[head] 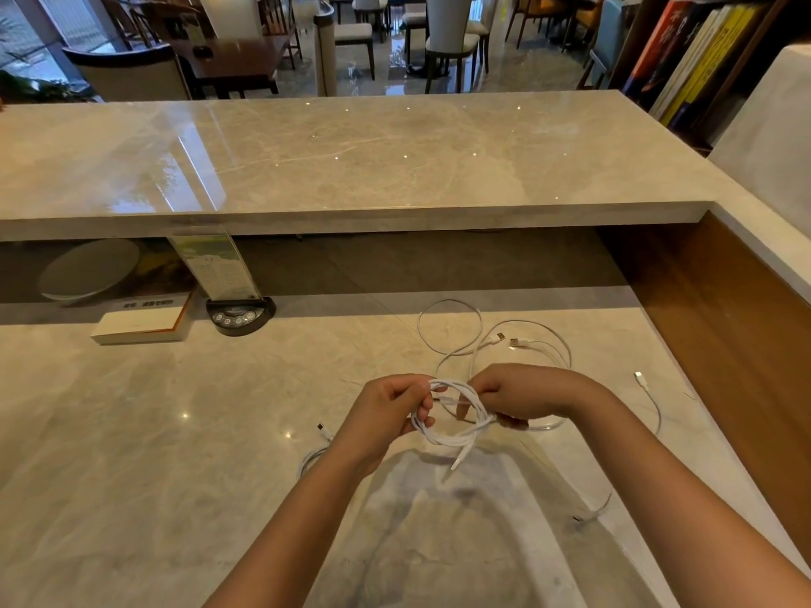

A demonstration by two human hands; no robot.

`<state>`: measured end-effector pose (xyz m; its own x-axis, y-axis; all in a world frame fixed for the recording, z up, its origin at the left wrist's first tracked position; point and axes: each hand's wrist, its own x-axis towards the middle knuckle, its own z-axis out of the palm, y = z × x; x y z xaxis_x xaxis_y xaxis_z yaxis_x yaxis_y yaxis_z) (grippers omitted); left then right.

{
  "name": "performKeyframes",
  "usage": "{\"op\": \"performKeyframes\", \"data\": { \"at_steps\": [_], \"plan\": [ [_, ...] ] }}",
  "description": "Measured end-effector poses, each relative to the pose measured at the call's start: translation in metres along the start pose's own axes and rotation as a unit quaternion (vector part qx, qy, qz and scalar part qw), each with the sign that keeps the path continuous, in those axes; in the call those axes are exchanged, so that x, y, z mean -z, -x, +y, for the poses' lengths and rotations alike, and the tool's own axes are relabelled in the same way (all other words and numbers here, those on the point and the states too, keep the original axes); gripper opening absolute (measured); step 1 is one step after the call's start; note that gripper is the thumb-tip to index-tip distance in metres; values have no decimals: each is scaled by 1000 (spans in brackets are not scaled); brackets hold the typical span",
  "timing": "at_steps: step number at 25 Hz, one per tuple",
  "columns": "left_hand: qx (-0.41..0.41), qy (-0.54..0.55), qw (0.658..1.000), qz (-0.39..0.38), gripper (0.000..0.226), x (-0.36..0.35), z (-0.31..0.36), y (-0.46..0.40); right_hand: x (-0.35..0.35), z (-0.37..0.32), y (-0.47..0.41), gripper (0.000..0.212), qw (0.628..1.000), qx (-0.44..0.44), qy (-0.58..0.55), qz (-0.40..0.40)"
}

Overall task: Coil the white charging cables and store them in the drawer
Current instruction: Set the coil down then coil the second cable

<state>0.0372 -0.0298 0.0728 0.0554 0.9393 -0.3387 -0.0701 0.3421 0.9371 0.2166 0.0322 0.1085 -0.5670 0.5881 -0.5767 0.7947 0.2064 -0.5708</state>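
A coiled white charging cable [452, 425] hangs between my two hands above the marble desk. My left hand [388, 414] grips the coil's left side with curled fingers. My right hand [522, 394] pinches the coil's right side. One plug end [456, 463] dangles below the coil. More white cables [496, 340] lie loose on the desk behind my hands. Another cable end [645, 383] lies to the right, and one [322, 430] to the left. No drawer is in view.
A raised marble counter [351, 168] runs across the back. Under it stand a white box [140, 326], a black button device [239, 318] with an acrylic sign holder, and a round plate [87, 269]. A wooden side wall [724, 322] bounds the right.
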Motion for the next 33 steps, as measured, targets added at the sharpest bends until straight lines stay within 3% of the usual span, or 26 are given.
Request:
{"op": "performKeyframes", "data": {
  "at_steps": [3, 6, 9, 11, 14, 17, 20, 23, 25, 27, 29, 33],
  "plan": [
    [5, 23, 1000, 15, 23, 0, -4, 0, 3, 3, 5, 28, 991, 48, -111, -53],
    [8, 63, 998, 27, 22, 2, -3, -1, -3, 10, -3, 28, 955, 60, -289, 31],
    [-17, 34, 995, 88, 23, -7, -2, 1, -4, 7, -9, 34, 934, 29, -349, 71],
    [-37, 18, 992, 123, 27, -11, -3, 3, -5, 1, -9, 35, 944, 18, -312, 105],
    [-35, 33, 994, 103, 28, -15, -3, 4, -11, -2, -9, 30, 971, 18, -156, 181],
    [18, 100, 993, 64, 24, -13, -4, 1, -19, -2, -12, 25, 969, 44, -38, 239],
    [93, 199, 975, 13, 25, -3, -7, -3, -23, -1, -16, 19, 959, 77, 118, 247],
    [66, 255, 965, -13, 24, 0, -9, -2, -22, -2, -8, 36, 966, 114, -25, 232],
    [-4, 167, 986, 21, 23, -3, -10, 0, -21, -6, -4, 41, 956, 121, -143, 224],
    [-105, -19, 991, 75, 30, -3, -9, 1, -22, -10, -4, 42, 955, 92, -159, 233],
    [-199, -176, 962, 67, 32, 1, -5, 2, -25, -11, -8, 39, 956, 60, -125, 259],
    [-229, -290, 926, 71, 9, 5, 2, -1, -23, -8, -7, 28, 957, 64, -102, 264]
  ]
}}
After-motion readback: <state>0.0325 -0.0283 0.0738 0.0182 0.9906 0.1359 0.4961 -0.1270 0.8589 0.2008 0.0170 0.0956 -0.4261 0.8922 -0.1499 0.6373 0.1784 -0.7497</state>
